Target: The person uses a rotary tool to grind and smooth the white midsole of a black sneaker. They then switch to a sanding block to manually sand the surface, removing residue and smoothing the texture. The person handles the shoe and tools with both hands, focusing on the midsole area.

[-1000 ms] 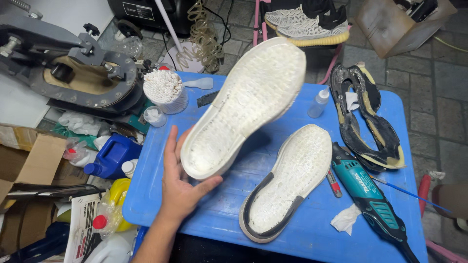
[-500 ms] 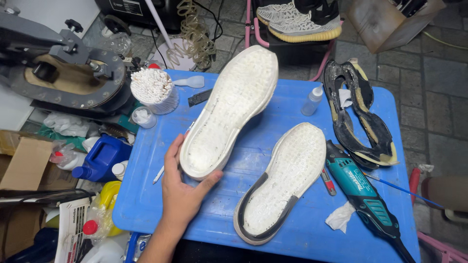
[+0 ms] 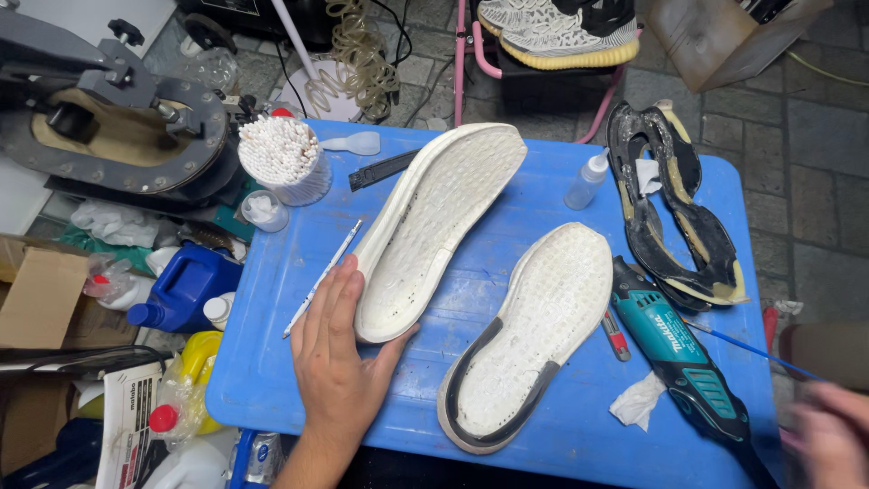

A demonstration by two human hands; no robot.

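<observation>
Blue plastic table (image 3: 272,380), pebbled white sole (image 3: 434,226)

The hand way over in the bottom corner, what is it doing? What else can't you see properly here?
- Right hand, head view: motion-blurred and cut off by the frame edge; whether it holds anything cannot be told.
- White sole, head view: its heel end is hidden behind the left hand.
- Teal power tool, head view: its rear end runs out at the bottom edge.
</observation>
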